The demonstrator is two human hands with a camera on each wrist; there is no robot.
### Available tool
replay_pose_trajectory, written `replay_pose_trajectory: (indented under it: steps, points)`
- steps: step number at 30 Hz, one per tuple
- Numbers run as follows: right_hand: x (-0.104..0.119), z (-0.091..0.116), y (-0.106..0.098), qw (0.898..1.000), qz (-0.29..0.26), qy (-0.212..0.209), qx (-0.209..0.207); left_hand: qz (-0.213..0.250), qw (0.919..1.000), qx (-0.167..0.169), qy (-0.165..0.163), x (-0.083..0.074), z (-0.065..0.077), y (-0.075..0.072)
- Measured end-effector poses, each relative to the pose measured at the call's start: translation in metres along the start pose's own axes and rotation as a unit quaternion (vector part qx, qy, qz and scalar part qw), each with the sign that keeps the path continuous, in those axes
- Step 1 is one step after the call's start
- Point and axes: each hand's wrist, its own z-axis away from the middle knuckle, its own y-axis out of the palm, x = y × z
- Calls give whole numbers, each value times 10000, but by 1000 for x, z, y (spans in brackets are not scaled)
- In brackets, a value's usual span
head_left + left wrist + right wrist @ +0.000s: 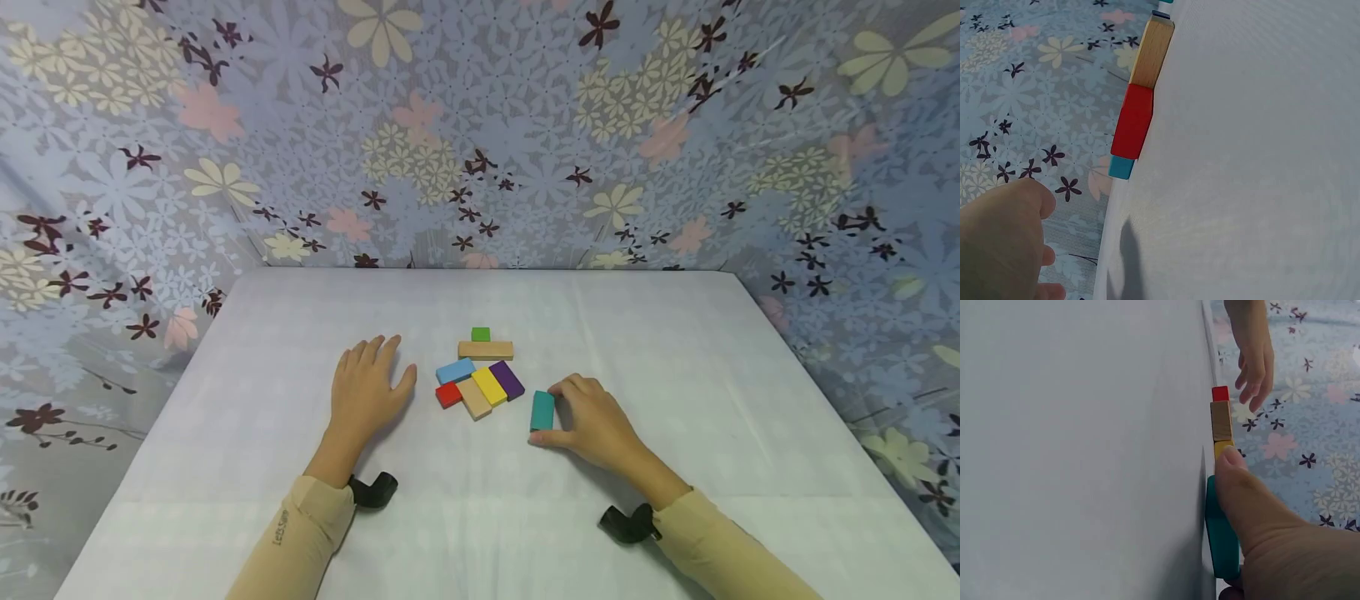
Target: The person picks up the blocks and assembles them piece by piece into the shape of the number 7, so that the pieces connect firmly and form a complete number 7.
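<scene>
On the white-covered table, my right hand (596, 421) holds a teal block (542, 411) between thumb and fingers, thumb at its near end. The same teal block (1221, 531) shows beside the thumb in the right wrist view. To its left lies a touching cluster: a purple block (507, 380), a yellow block (489, 386), a plain wooden block (474, 398), a red block (448, 394) and a blue block (455, 371). My left hand (367, 387) is left of the cluster, fingers spread, holding nothing.
Behind the cluster lies a long wooden block (485, 351), with a small green block (481, 334) at its far side. Flowered cloth (480, 167) hangs behind the table (637, 325) and at both sides. A black wrist device (375, 490) sits on each arm.
</scene>
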Motion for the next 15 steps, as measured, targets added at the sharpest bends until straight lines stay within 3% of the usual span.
replay_pose_trajectory:
  steps: [15]
  points:
    - [-12,12,3,9983,204,-528,-123,3,9999,82,-70,2,0,2]
